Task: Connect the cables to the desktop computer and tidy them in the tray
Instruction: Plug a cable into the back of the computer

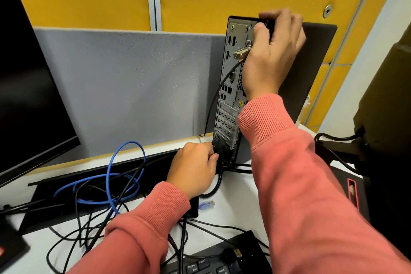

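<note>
Left hand (195, 169) pinches stiff black power plug (219, 153) by its moulded body; right hand (272, 51) clasps tall black desktop tower (235, 87), likely tippy.

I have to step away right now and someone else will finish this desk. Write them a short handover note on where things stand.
Left hand: grips a black plug at the bottom of the desktop computer rear panel; whether it is seated cannot be told.
Right hand: grips the computer's top rear corner, steadying it upright.
A black cable with a metal connector sits at the upper ports.
The blue network cable loops over the black tray; its plug lies loose on the desk, unconnected.
Black cables sprawl across the desk.
Left: finish the plug, connect the blue cable, tidy cables into the tray.
</note>
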